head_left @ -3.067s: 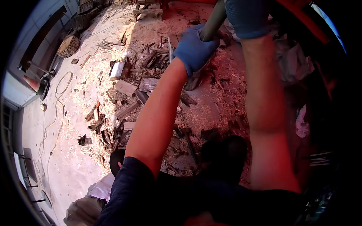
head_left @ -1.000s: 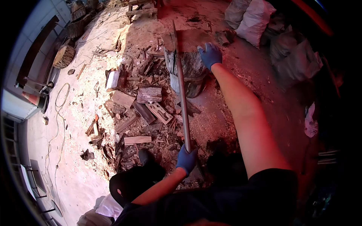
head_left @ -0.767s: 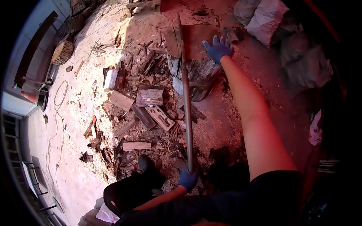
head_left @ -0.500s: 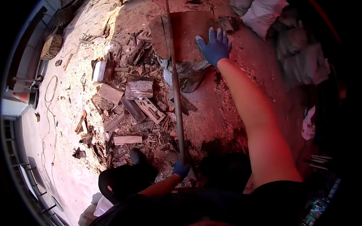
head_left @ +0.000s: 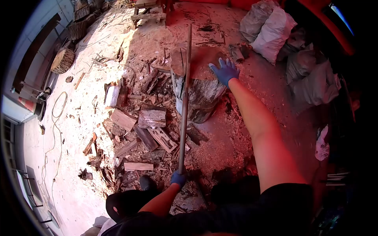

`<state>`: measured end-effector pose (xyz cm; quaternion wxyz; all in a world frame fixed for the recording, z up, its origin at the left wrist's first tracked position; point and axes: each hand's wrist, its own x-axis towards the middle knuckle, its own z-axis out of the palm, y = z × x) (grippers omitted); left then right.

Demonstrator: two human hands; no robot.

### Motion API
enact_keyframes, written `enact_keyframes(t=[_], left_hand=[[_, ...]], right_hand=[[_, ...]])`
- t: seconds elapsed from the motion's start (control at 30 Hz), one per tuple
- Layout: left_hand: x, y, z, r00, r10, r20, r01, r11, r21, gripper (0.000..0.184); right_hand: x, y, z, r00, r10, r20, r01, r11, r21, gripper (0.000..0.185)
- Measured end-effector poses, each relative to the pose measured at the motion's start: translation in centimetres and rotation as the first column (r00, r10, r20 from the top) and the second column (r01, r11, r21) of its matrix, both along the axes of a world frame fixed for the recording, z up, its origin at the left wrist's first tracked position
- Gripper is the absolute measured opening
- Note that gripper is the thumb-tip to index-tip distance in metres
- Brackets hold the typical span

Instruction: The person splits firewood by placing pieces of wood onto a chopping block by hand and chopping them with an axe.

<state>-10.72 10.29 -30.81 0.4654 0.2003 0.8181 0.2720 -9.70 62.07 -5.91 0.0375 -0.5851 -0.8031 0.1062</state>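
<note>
My left hand (head_left: pixel 179 178), in a blue glove, is wrapped round the near end of a long, thin pole (head_left: pixel 185 102). The pole runs away from me across the chopping block (head_left: pixel 201 94), a large upright log with a split in its top. My right hand (head_left: pixel 225 73), gloved too with pale fingertips, is stretched out with fingers spread at the block's right edge. It seems to rest on the top, though contact is hard to make out. Split firewood (head_left: pixel 152 117) lies to the left of the pole.
Bark and wood chips litter the floor. Pale sacks (head_left: pixel 273 33) stand at the back right, greyer ones (head_left: pixel 315 80) nearer. A cut log (head_left: pixel 63 61) and a looped rope (head_left: pixel 59 106) lie at left. A wooden bench (head_left: pixel 147 13) stands at the far side.
My view has tilted up, so the bench and the pole's far end now show. The pole's near end, with my left hand on it, has shifted left. My right hand stays at the block's edge.
</note>
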Motion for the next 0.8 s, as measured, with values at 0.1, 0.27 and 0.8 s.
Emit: enact_keyframes(t=[0.1, 0.27, 0.8], left_hand=[[0.8, -0.1, -1.4, 0.982, 0.094, 0.163, -0.126, 0.973, 0.195, 0.023], [2.1, -3.0, 13.7, 0.762, 0.14, 0.632, -0.194, 0.981, 0.017, 0.035], [6.1, -3.8, 27.5, 0.819, -0.064, 0.571, -0.211, 0.89, 0.403, 0.019]], right_hand=[[0.8, -0.2, -0.3, 1.0, -0.017, -0.013, 0.018, 0.999, 0.03, 0.092], [0.9, -0.9, -0.1, 0.999, -0.015, -0.032, 0.018, 0.996, 0.091, 0.092], [4.9, -35.6, 4.0, 0.171, -0.902, -0.397, -0.496, 0.27, -0.825, 0.04]])
